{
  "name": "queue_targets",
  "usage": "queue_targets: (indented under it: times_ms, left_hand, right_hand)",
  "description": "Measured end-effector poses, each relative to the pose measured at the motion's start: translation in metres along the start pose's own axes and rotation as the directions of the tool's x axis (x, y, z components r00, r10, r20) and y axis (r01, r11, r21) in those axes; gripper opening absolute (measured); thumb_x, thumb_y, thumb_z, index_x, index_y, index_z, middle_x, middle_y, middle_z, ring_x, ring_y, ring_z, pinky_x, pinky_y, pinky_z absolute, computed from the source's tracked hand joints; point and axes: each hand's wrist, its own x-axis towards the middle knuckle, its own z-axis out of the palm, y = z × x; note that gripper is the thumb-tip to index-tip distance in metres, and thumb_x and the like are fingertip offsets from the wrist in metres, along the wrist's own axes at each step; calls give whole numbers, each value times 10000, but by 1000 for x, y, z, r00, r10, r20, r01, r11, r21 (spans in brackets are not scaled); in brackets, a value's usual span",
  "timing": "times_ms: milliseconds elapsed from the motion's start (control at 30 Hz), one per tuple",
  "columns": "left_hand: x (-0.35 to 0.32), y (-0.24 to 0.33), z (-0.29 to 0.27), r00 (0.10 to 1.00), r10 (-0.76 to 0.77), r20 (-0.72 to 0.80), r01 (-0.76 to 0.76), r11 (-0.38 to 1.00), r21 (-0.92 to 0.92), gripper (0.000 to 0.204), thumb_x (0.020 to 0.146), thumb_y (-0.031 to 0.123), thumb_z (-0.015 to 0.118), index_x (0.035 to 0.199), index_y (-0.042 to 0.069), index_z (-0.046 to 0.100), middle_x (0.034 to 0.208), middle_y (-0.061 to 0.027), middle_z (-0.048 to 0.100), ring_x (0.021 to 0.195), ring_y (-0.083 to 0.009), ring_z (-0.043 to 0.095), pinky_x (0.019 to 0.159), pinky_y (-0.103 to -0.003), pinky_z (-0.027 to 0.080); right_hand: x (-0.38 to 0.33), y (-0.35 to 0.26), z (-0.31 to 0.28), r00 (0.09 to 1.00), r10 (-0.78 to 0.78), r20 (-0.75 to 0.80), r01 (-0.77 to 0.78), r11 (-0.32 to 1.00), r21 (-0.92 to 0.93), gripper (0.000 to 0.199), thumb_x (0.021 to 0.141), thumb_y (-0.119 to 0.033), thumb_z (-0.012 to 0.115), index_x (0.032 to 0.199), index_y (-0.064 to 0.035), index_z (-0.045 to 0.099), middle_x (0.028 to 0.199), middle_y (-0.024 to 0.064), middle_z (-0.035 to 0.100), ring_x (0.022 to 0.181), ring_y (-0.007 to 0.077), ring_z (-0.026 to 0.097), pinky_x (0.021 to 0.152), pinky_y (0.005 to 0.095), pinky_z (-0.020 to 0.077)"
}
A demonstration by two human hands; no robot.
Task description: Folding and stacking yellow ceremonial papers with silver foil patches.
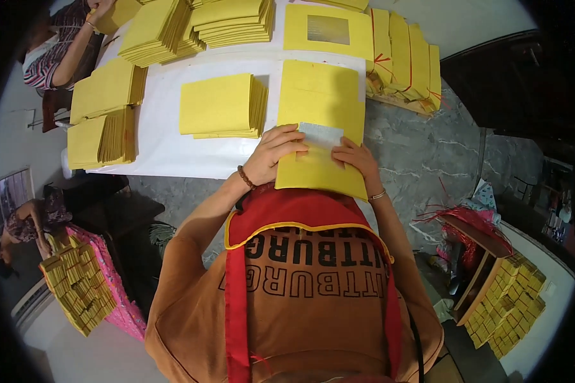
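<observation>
A small silver-grey sheet (321, 134) lies over a yellow paper stack (319, 89) at the table's near edge, right in front of me. My left hand (275, 154) has its fingers bent over the left side of the silver sheet. On the opposite side, my right hand (356, 158) grips its lower right corner. Below the hands, the yellow paper reaches past the table edge toward my red apron (294, 214). Both thumbs are mostly hidden. Farther away, another yellow sheet (358, 35) carries a silver rectangle (328, 30).
Folded yellow paper stacks (216, 105) cover parts of the white table (163, 121). Red-tied yellow bundles (399, 51) stand at its right end. A co-worker's arm (76, 60) is far left; another person (35, 214) stands by a pile (76, 281). A wooden rack (476, 287) stands right.
</observation>
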Motion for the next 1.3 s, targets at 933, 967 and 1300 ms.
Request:
queue_targets:
  times_ms: [933, 967, 1300]
  left_hand:
    - [65, 29, -41, 991, 87, -98, -62, 970, 237, 691, 587, 30, 660, 1232, 116, 428, 1210, -149, 443, 1150, -297, 390, 945, -408, 290]
    - [77, 26, -42, 990, 91, -111, -61, 967, 247, 691, 587, 30, 660, 1232, 116, 428, 1210, -149, 443, 1150, -297, 390, 945, -408, 290]
    - [119, -11, -61, 987, -158, -17, 127, 850, -512, 393, 708, 9, 622, 1071, 45, 476, 1059, -65, 526, 1057, -134, 461, 915, -283, 360]
  right_hand:
    - [35, -52, -90, 867, 427, 258, -478, 564, 674, 509, 822, -78, 536, 1287, -42, 331, 1139, 58, 508, 1000, 142, 508, 829, 250, 404]
    - [42, -57, -95, 895, 388, 219, -436, 660, 612, 508, 824, -82, 529, 1289, -46, 327, 1123, 77, 526, 990, 151, 523, 824, 249, 404]
    - [90, -128, -106, 905, 300, 301, -191, 920, -341, 553, 786, -43, 484, 1300, -83, 285, 890, 221, 585, 738, 421, 551, 627, 465, 437]
